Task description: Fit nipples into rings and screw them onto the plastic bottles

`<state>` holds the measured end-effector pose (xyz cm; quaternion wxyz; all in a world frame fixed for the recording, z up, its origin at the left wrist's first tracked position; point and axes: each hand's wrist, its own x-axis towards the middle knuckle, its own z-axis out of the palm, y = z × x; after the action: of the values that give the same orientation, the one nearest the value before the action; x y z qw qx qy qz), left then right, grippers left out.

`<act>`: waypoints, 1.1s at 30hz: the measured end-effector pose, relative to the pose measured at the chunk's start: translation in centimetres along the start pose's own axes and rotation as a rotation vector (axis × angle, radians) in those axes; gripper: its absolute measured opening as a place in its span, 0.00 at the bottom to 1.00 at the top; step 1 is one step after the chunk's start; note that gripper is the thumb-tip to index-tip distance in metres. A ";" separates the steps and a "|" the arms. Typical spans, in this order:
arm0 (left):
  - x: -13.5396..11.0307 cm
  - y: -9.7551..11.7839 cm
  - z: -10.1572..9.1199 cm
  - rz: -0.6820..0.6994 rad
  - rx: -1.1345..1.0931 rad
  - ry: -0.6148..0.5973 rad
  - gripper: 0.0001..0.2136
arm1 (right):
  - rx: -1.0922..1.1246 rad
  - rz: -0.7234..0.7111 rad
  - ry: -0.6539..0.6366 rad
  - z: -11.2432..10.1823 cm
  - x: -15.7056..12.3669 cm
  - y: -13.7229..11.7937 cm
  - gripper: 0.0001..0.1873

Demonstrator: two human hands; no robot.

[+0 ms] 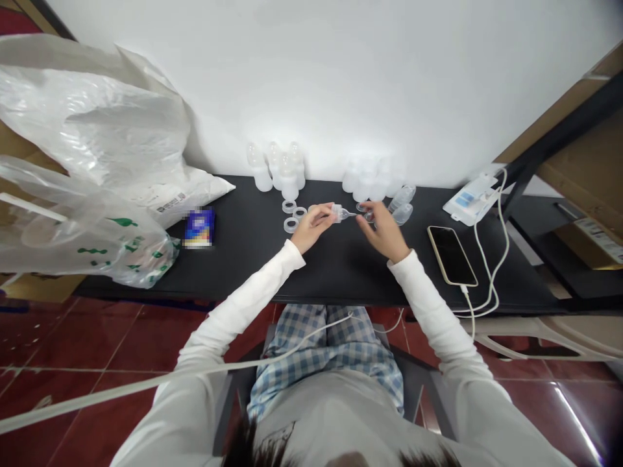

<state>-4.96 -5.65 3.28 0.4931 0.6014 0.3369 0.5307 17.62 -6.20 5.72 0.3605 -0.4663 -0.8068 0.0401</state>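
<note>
A white screw collar (336, 213) with a clear bottle teat (345, 214) in it is held above the middle of the black table (243, 259), lying sideways between the two hands. The left hand (312, 227) grips the collar between thumb and fingers; the right hand (383, 228) pinches the teat's narrow, drawn-out tip, its fingers nearly together.

Loose white rings (291, 225) lie just beside the left hand, and small clear teats (361, 207) lie by the right fingertips, partly covered. Just past the right hand, clear dome caps (403, 214) rest on the table. Behind, near the wall (321, 84), capped bottles (290, 186) stand upright on the left and pale bottles (361, 188) cluster on the right, their details washed out.

Farther right are a phone (452, 255) with a white cable (497, 263) plugged in and a white packet (471, 198). Farther left are a blue box (199, 228), its face blurred, and bulky plastic bags (117, 117).
</note>
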 end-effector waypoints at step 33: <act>1.7 -1.9 -1.1 0.102 0.817 -0.224 0.13 | -0.500 -0.247 -0.363 0.3 0.6 4.2 0.15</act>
<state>-5.48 -3.24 1.89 0.2208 0.8171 0.4337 0.3089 20.32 -3.31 4.16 0.0875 -0.4244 -0.8931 -0.1206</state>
